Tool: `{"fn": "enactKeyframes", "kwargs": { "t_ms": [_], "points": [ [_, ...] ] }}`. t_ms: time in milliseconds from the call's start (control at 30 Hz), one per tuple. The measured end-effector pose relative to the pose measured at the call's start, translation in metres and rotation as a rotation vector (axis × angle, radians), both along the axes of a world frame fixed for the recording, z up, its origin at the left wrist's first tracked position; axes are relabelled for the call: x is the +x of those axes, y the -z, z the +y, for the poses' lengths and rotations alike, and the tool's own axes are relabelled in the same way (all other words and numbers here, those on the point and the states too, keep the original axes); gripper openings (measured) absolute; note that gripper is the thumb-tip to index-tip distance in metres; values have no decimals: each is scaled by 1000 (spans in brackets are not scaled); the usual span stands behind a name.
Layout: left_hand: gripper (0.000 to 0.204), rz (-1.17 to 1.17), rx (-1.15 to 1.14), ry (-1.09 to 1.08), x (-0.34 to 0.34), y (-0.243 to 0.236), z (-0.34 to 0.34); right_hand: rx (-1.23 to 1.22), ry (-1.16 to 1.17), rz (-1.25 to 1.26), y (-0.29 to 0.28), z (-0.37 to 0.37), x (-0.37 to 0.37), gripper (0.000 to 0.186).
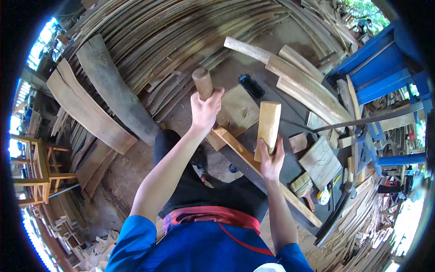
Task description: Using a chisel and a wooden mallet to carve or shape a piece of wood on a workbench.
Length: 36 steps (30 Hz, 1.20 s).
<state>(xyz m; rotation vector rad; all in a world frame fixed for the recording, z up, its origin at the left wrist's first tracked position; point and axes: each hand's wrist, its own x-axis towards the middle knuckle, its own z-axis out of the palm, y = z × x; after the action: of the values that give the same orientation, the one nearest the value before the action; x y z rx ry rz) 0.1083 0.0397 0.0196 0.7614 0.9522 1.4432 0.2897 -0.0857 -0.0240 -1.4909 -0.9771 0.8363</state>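
My left hand (206,109) is closed round a cylindrical wooden piece (202,79), raised over the near-left part of a dark bench (290,118). My right hand (271,161) grips an upright rectangular block of pale wood (268,122) above a long wooden strip (294,197) along the bench's near edge. Behind the two hands lie a square wooden panel (238,109) and a black object (250,86). A board with a carved curving pattern (321,163), a brush (303,190) and a yellow-and-white tool (324,196) lie right of my right hand.
Long planks (308,90) lie across the bench's back. Large curved boards (90,104) and stacked timber (172,31) fill the left and back. A wooden chair (45,183) stands far left. Blue metal structure (376,72) is at right. My dark-clad legs are below the bench's edge.
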Motion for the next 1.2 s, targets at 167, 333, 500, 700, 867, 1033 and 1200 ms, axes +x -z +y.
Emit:
{"fn": "enactKeyframes", "kwargs": {
  "t_ms": [167,333,500,700,867,1033,1200],
  "points": [
    [24,159,49,62,6,13,5,70,-94,-250,-20,9,4,39],
    [27,231,73,59,-3,5,1,333,-199,-407,-147,38,6,41],
    [27,275,149,43,2,20,7,554,-349,-507,-210,52,-14,39],
    [26,220,123,49,-2,17,6,403,-550,-770,-225,67,-16,34],
    [27,228,76,51,7,18,5,635,-481,-559,-207,76,-23,34],
    [28,274,140,33,5,19,-3,251,-607,-772,-217,73,-21,34],
    [25,255,203,44,19,28,2,402,-543,-672,-200,82,-15,33]
  ]
}}
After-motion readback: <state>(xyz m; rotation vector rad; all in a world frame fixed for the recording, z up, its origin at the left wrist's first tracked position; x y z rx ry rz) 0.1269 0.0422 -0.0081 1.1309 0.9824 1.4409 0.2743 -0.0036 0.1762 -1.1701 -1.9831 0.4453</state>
